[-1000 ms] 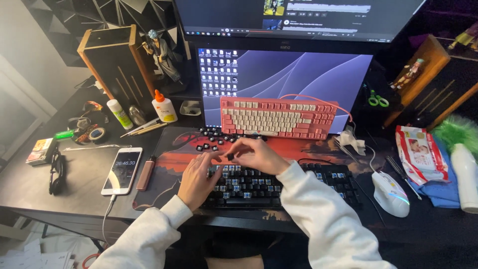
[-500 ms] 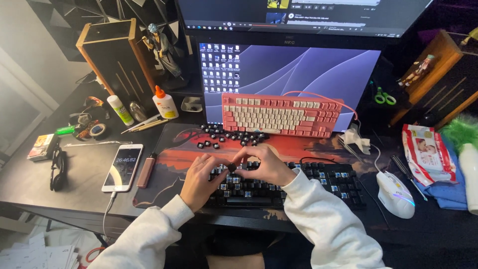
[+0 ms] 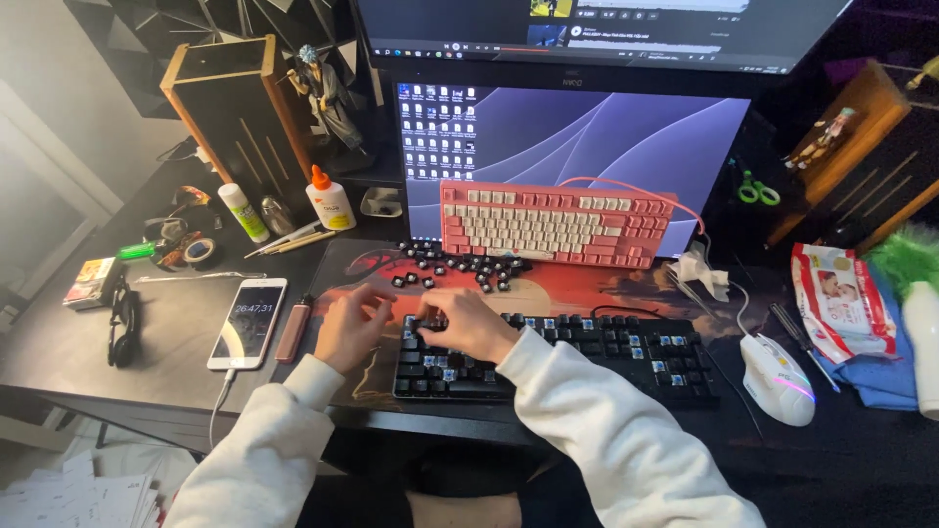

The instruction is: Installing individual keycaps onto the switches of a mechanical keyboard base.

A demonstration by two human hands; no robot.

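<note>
Black keyboard [image 3: 587, 352] flat on desk [image 3: 166, 332], near front edge, several keycaps missing. Right hand [image 3: 469, 326] curled over its left end, fingertips pinching a key; left hand [image 3: 350, 328] beside, fingers bent, holding nothing visible. Loose black keycaps [image 3: 450, 269] just behind, pink keyboard [image 3: 553, 223] propped beyond, phone [image 3: 248, 322] left.

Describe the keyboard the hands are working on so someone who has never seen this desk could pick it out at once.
Start at the lit monitor at the back of the desk. A pink keyboard leans against its foot; nearer the person, flat on the red desk mat, lies the black keyboard under both hands. Unlike the pink one, it is black and missing many keycaps, exposing blue switches.
</note>
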